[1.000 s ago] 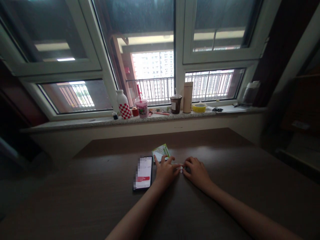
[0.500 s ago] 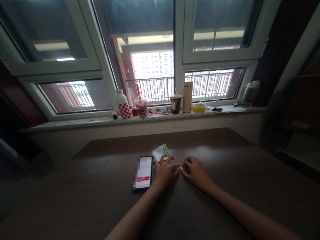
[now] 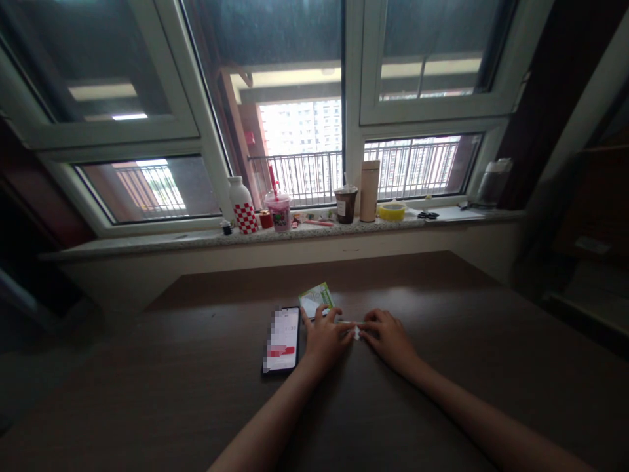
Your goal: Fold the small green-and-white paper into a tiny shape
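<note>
Close together over the dark brown table (image 3: 196,419), my left hand (image 3: 327,337) and my right hand (image 3: 390,337) meet at a small white piece (image 3: 356,333), too small to name. My left thumb and forefinger pinch its left side, with the other fingers bent and spread. On the right side my right fingers are closed, thumb and fingertips at the piece. A thin pale strip (image 3: 351,322) runs between the hands just behind it. Beyond my left fingers lies a green and white packet (image 3: 317,298), partly covered. A phone (image 3: 282,342) with its screen lit lies left of my left hand.
Along the stone windowsill (image 3: 196,241) stand a white bottle with red checks (image 3: 243,206), a pink drink cup (image 3: 279,213), a dark drink cup (image 3: 346,206) and a beige flask (image 3: 369,191). Yellow tape (image 3: 392,212) and black scissors (image 3: 427,215) lie farther right.
My right hand has shifted slightly right, away from my left. More of the white piece and the thin strip shows between them.
</note>
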`<state>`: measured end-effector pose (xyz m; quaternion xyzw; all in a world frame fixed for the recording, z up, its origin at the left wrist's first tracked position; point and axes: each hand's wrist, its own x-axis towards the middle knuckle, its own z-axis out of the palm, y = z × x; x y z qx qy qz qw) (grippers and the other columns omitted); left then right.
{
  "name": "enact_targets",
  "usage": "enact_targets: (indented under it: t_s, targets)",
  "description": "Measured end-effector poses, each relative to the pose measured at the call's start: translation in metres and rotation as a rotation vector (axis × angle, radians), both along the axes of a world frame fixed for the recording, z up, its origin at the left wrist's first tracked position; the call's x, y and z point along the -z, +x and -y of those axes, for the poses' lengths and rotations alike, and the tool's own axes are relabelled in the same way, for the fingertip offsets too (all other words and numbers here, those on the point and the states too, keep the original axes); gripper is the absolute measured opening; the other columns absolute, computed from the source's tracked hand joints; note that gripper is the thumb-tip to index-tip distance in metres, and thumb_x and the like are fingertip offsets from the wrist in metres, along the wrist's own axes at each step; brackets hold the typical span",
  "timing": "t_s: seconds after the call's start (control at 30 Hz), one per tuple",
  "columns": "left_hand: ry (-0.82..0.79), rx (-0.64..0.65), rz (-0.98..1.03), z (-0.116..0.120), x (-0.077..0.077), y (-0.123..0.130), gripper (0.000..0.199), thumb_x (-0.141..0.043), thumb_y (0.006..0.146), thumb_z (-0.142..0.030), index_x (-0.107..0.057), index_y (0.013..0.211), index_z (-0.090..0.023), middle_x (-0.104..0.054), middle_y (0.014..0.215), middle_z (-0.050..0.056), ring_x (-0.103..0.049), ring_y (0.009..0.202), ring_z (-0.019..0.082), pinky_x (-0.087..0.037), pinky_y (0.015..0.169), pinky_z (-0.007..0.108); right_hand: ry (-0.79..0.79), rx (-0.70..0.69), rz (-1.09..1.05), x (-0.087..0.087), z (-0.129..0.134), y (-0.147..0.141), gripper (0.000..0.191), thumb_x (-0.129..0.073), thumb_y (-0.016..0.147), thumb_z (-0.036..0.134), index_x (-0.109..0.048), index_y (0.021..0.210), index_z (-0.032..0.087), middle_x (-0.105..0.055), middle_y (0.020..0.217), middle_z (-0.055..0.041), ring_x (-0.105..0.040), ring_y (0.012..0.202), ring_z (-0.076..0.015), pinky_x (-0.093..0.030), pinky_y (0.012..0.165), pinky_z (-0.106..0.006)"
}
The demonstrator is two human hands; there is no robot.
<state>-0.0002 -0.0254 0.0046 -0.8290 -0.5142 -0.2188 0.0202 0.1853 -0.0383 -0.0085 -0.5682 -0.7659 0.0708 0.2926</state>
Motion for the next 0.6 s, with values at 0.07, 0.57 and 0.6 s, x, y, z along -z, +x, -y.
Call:
enact_targets:
  t_s: [0.07, 0.57, 0.6]
  targets:
    - [-0.006, -0.004, 0.002, -0.0001, 0.0003, 0.0001, 0.020, -0.058, 0.086, -0.046, -0.069, 0.103, -0.046, -0.058, 0.125, -0.004, -0.036, 0.125, 0.031, 0.006, 0.103, 0.075, 0.003, 0.010, 0.027, -0.0012, 0.0013, -0.0007, 0.020, -0.060, 0.087, 0.030, -0.073, 0.102, 0.030, -0.062, 0.102, -0.0055, -0.055, 0.100, -0.0202, -0.042, 0.088, -0.032]
    - [-0.029, -0.006, -0.006, -0.0004, -0.0007, 0.0004, 0.021, -0.054, 0.088, -0.048, -0.068, 0.103, -0.048, -0.058, 0.126, -0.004, -0.037, 0.124, 0.031, 0.003, 0.101, 0.078, 0.025, 0.053, 0.130, -0.0053, 0.0038, -0.0052, 0.022, -0.059, 0.088, 0.029, -0.072, 0.105, 0.035, -0.062, 0.101, -0.0057, -0.055, 0.098, -0.0220, -0.043, 0.082, -0.032]
    - [-0.025, -0.005, -0.006, -0.0008, -0.0001, 0.0003, 0.020, -0.055, 0.088, -0.048, -0.068, 0.103, -0.049, -0.058, 0.125, -0.004, -0.038, 0.124, 0.031, 0.003, 0.101, 0.078, 0.029, 0.054, 0.131, -0.0055, 0.0040, -0.0057, 0.022, -0.059, 0.088, 0.029, -0.072, 0.105, 0.035, -0.062, 0.101, -0.0057, -0.055, 0.098, -0.0220, -0.043, 0.082, -0.033]
